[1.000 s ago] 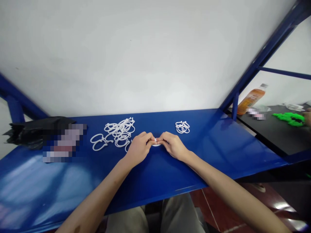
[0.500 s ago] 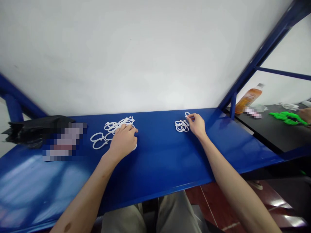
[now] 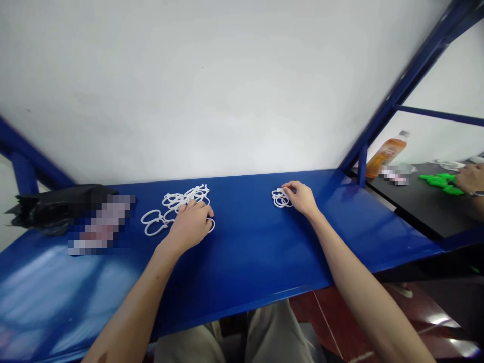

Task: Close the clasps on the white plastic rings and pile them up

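Thin white plastic rings with knobbed ends lie in two groups on the blue table (image 3: 245,242). Over the larger, loose pile of white rings (image 3: 172,200) at the left rests my left hand (image 3: 192,222), palm down, its fingers loosely bent and somewhat apart. One ring (image 3: 213,225) pokes out beside its thumb; the palm hides part of the pile. At the smaller bunch of white rings (image 3: 280,200), my right hand (image 3: 300,195) has thumb and forefinger pinched on a ring at the top edge. Its fingers partly cover that ring.
A black plastic bag (image 3: 64,201) and a blurred-out flat item (image 3: 102,224) lie at the left. Blue frame posts (image 3: 363,164) border the table. On a black table at the right are an orange drink bottle (image 3: 387,154), green pieces (image 3: 442,182) and another person's hand (image 3: 471,179).
My right hand has brought its ring left and down onto the small bunch. My left hand has shifted slightly, showing more of the ring by its thumb. The other person's hand has moved left over the green pieces.
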### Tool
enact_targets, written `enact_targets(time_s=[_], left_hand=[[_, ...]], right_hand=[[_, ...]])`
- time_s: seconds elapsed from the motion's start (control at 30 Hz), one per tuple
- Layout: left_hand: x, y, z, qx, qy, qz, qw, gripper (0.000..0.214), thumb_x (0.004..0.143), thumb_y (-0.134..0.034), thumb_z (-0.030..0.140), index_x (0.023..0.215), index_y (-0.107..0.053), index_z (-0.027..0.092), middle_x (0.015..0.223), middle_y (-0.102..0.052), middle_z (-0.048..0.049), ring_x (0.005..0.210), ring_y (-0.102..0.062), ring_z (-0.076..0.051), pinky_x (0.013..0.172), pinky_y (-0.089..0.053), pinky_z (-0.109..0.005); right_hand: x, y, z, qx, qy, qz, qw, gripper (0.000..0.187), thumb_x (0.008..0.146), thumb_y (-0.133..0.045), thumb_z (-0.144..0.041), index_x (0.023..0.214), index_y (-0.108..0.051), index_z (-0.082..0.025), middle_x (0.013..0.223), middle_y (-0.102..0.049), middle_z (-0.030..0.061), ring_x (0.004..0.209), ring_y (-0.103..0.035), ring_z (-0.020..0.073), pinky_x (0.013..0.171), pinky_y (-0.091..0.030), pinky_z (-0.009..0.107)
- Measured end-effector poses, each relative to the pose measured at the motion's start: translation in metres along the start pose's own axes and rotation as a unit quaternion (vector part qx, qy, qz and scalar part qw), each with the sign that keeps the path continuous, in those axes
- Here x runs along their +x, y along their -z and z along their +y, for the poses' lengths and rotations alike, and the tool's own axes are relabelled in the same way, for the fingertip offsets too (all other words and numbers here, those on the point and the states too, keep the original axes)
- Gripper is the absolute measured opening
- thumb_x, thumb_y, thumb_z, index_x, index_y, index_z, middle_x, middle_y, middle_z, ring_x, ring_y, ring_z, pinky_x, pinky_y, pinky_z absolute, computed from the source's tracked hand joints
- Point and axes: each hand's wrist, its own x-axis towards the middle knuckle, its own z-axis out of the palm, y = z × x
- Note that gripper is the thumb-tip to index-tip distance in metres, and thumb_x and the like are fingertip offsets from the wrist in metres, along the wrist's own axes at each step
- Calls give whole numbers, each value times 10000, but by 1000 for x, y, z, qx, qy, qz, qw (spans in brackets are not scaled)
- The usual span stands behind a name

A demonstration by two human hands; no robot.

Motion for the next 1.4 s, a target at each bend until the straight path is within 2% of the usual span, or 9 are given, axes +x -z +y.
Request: enact_targets(time_s=[0.17,0.3,0.4,0.5,0.57,0.73,0.87,0.97,1.4], left_hand=[[1,3,6,3,2,26,1000,187,888,-473,242,820,-648,233,908,-703,-89,975,-530,-315,876,-385,-483],[5,4,23,-74,-7,59,995,168,940,-460,255,902,-622,238,945,-703,-58,965,-539,-269,908,-382,-454],[7,1,40,-162,-58,71,982,161,961,-465,260,946,-623,229,990,-687,-46,948,-558,-223,920,-409,-403],[6,-4,54,-232,-82,86,965,138,958,-493,253,922,-623,223,973,-676,-33,935,-578,-194,896,-444,-357],[6,-6,58,-274,-65,91,955,102,941,-522,247,930,-620,223,966,-675,-27,915,-596,-179,866,-469,-334],[8,-7,56,-380,61,76,920,262,859,-650,359,1074,-601,217,954,-702,-28,811,-639,-165,748,-516,-309],[10,-5,53,-429,70,28,900,164,877,-607,379,892,-650,222,858,-730,-9,791,-669,-172,767,-514,-319],[8,-4,56,-440,76,35,894,97,847,-633,322,866,-664,232,799,-732,14,764,-671,-170,743,-501,-308],[4,-7,55,-329,-1,36,944,125,888,-592,266,827,-702,267,805,-700,24,728,-594,-159,706,-454,-292]], right_hand=[[-4,5,-7,-63,34,62,995,193,903,-565,-244,922,-746,-180,957,-717,104,910,-611,261,904,-482,427],[-18,4,-38,-33,96,108,989,186,940,-550,-271,950,-720,-195,979,-701,108,971,-584,282,912,-474,452],[-39,-7,-74,92,150,-7,984,161,944,-594,-332,1001,-688,-214,963,-706,73,903,-628,226,871,-508,395],[-58,-24,-104,225,159,-169,946,213,926,-635,-374,1074,-627,-222,963,-705,38,800,-656,165,747,-542,309],[-66,-33,-112,273,135,-197,932,209,930,-626,-372,1069,-586,-221,874,-698,10,726,-653,145,696,-539,285],[-65,-41,-106,335,66,-167,925,225,931,-617,-381,1095,-568,-235,787,-685,-16,676,-669,142,667,-556,281],[-63,-40,-103,352,55,-155,921,236,928,-622,-420,1071,-629,-232,833,-718,14,705,-687,156,671,-573,297],[-66,-40,-103,352,58,-177,917,225,930,-620,-430,1019,-655,-227,823,-730,19,710,-689,163,685,-573,306],[-65,-30,-105,247,179,-212,929,158,976,-567,-309,929,-679,-208,873,-739,23,761,-683,153,732,-519,268]])
